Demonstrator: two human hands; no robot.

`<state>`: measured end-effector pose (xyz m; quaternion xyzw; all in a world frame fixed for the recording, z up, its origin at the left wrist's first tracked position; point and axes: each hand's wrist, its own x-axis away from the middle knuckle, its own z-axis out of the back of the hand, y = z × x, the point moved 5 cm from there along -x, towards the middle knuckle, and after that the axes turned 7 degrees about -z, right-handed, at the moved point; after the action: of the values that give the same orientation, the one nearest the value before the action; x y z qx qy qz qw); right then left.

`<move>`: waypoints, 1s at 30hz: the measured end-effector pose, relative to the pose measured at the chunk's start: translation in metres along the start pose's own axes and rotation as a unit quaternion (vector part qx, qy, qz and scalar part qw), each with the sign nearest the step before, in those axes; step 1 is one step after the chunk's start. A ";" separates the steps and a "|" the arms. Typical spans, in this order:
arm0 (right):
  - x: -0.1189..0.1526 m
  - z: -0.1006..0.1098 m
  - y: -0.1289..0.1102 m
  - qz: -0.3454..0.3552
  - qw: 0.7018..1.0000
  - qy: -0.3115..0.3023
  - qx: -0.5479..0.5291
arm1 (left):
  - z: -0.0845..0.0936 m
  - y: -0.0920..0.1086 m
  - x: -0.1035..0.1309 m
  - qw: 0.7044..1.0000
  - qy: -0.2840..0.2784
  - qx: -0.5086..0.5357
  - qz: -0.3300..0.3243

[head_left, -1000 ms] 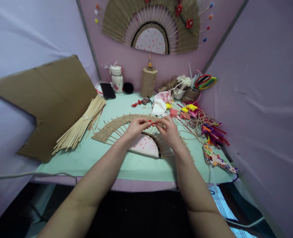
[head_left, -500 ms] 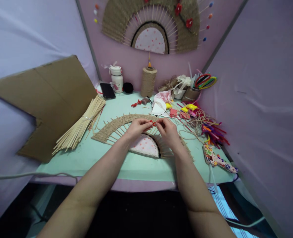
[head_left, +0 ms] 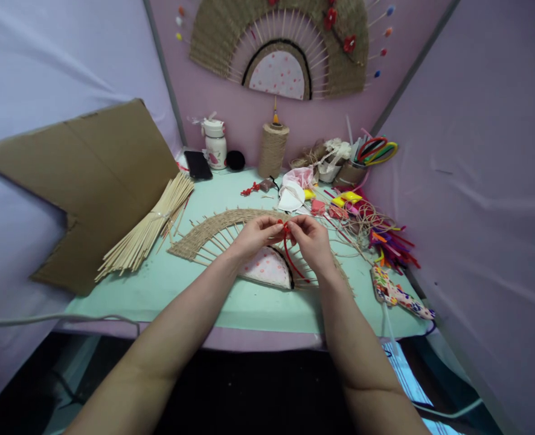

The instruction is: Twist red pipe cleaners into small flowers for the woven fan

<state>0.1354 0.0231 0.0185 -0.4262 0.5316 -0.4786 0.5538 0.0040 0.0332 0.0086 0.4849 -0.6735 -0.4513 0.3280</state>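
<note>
A red pipe cleaner (head_left: 290,258) is pinched between my two hands above the middle of the table. Its top is bent into small loops at my fingertips, and a long tail curves down to the right. My left hand (head_left: 259,237) is closed on the looped part, and my right hand (head_left: 311,240) grips it from the other side. Beneath them lies a fan of woven twine on thin sticks (head_left: 217,223), with a white, pink-dotted half-circle (head_left: 267,267) edged in black at its base. My hands and forearms hide parts of the fan.
Left are a stick bundle (head_left: 147,229) and cardboard (head_left: 99,181). Behind stand a twine spool (head_left: 273,151), a bottle (head_left: 215,145) and a phone (head_left: 198,165). Right lie tangled pipe cleaners (head_left: 392,244) and a patterned glue gun (head_left: 398,294). Another fan (head_left: 349,75) hangs on the wall.
The red pipe cleaner's long tail now shows hanging below my fingers. My right hand has turned slightly and shifted right; both hands stay close together. The view has shifted slightly.
</note>
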 end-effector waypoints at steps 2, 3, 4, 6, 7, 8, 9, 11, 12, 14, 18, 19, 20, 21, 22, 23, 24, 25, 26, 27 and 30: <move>0.000 0.001 0.000 -0.020 1.000 0.011 -0.013 | -0.001 0.000 0.001 1.000 0.001 -0.002 -0.007; 0.000 0.001 0.000 -0.030 0.999 0.016 -0.017 | -0.001 0.000 0.001 1.000 0.002 -0.003 -0.011; 0.000 0.001 0.000 -0.039 0.999 0.019 -0.021 | -0.001 0.000 0.000 1.000 0.001 -0.003 -0.015; 0.000 0.002 0.000 -0.046 0.998 0.023 -0.022 | -0.001 0.000 -0.001 1.000 -0.004 -0.003 -0.019; 0.000 0.002 0.000 -0.047 0.998 0.023 -0.019 | 0.000 0.000 -0.001 1.000 -0.008 -0.007 -0.022; 0.000 0.002 0.000 -0.047 0.999 0.022 -0.015 | 0.000 0.000 -0.002 1.000 -0.012 -0.013 -0.025; -0.001 0.002 0.000 -0.046 0.999 0.019 -0.011 | 0.001 0.000 -0.002 0.999 -0.017 -0.025 -0.028; -0.001 0.002 0.000 -0.040 0.999 0.013 0.001 | 0.003 0.001 -0.002 0.998 -0.026 -0.053 -0.030; -0.001 0.002 0.000 -0.034 0.999 0.010 0.008 | 0.004 0.002 -0.002 0.997 -0.030 -0.067 -0.028; -0.002 0.002 0.000 -0.019 0.999 0.006 0.026 | 0.007 0.003 -0.001 0.995 -0.034 -0.092 -0.020; -0.002 0.001 0.001 -0.003 0.998 -0.016 0.060 | 0.011 0.006 -0.001 0.992 -0.040 -0.119 -0.012; -0.002 0.001 0.002 -0.003 0.998 -0.021 0.064 | 0.012 0.006 -0.001 0.992 -0.043 -0.119 -0.011; -0.002 0.001 0.003 -0.002 0.998 -0.025 0.065 | 0.012 0.006 -0.002 0.992 -0.046 -0.119 -0.010; -0.002 0.002 0.004 -0.001 0.998 -0.027 0.064 | 0.013 0.005 -0.002 0.991 -0.048 -0.122 -0.011; -0.002 0.002 0.005 -0.001 0.998 -0.029 0.064 | 0.013 0.005 -0.003 0.990 -0.050 -0.129 -0.013; -0.002 0.002 0.005 0.000 0.997 -0.030 0.065 | 0.013 0.005 -0.003 0.989 -0.050 -0.136 -0.017; -0.002 0.002 0.006 0.001 0.997 -0.031 0.067 | 0.014 0.004 -0.003 0.989 -0.048 -0.142 -0.020; -0.002 0.002 0.006 0.002 0.997 -0.031 0.070 | 0.014 0.004 -0.003 0.988 -0.044 -0.144 -0.022; -0.002 0.002 0.007 0.003 0.997 -0.030 0.074 | 0.014 0.003 -0.003 0.989 -0.041 -0.143 -0.022; -0.002 0.002 0.007 0.003 0.997 -0.028 0.077 | 0.014 0.003 -0.003 0.990 -0.037 -0.138 -0.020; -0.003 0.002 0.006 0.008 0.996 -0.033 0.086 | 0.015 0.002 -0.003 0.994 -0.027 -0.101 0.003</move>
<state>0.1381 0.0268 0.0132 -0.3881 0.4733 -0.5037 0.6096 -0.0088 0.0408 0.0049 0.4348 -0.6343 -0.5292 0.3587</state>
